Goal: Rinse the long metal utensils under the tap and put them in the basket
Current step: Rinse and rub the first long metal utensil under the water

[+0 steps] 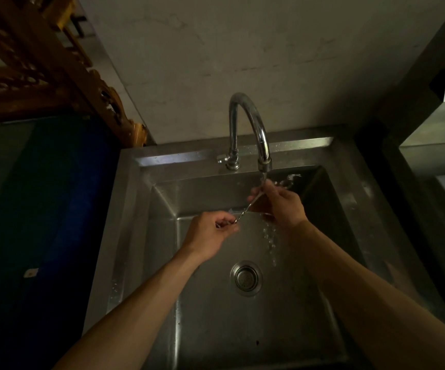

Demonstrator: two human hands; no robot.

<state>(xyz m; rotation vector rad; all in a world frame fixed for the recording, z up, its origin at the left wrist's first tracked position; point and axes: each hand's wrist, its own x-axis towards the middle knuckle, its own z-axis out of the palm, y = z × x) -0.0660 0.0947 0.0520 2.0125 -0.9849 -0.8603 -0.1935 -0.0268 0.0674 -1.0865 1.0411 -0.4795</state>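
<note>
A thin, twisted long metal utensil [248, 208] slants between both hands over the steel sink [162, 198]. My left hand [210, 233] pinches its lower end. My right hand [280, 204] grips its upper end directly under the spout of the curved chrome tap [253, 129]. Water runs from the spout over my right hand and drips down toward the drain [245, 278]. No basket is in view.
The sink's rim stands against a pale wall. A dark blue surface [42, 209] lies to the left, with a carved wooden frame [56, 76] above it. Steel counters [442, 142] stand to the right.
</note>
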